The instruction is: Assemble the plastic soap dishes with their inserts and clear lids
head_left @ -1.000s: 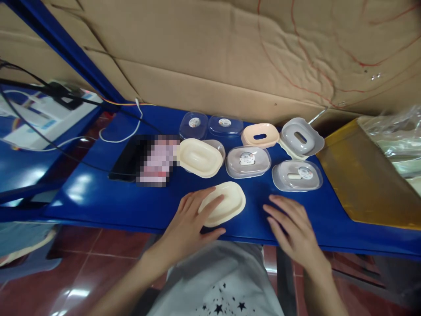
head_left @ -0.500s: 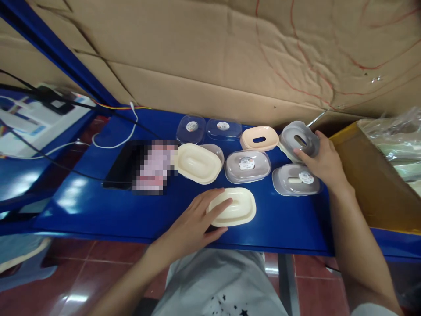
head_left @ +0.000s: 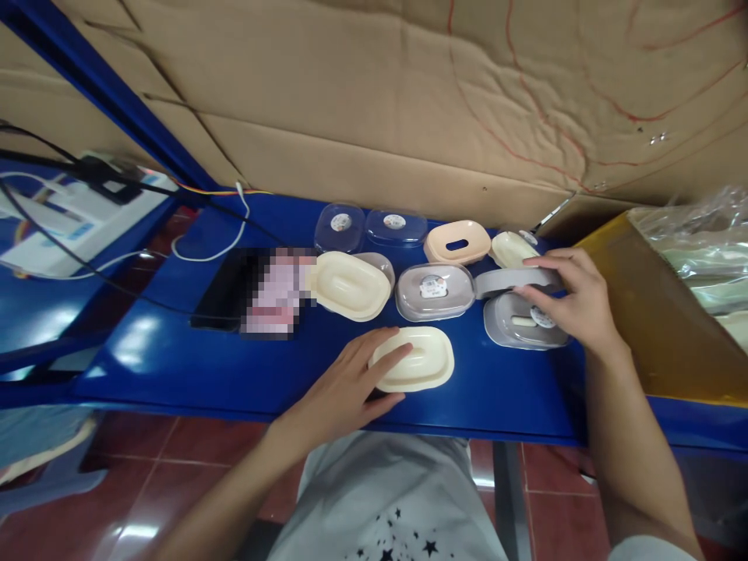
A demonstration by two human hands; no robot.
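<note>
On the front of the blue table lies a cream soap dish base. My left hand is around its left end, index finger across the top and thumb along the near edge. My right hand pinches a grey soap dish tray, tilted nearly edge-on above the table. Just below that tray sits a grey soap box with a clear lid and a round label. Behind it is a small cream dish, partly hidden by my right fingers. A peach slotted tray stands to its left.
Another lidded grey soap box and a stacked cream dish occupy the middle. Two clear lids lie at the back. A cardboard box with plastic-wrapped pieces borders the right. Cables and a dark, blurred-out item are leftward.
My right hand has drawn the grey tray off the small cream dish, towards me, and turned it from face-up to edge-on. My left hand stays on the cream base.
</note>
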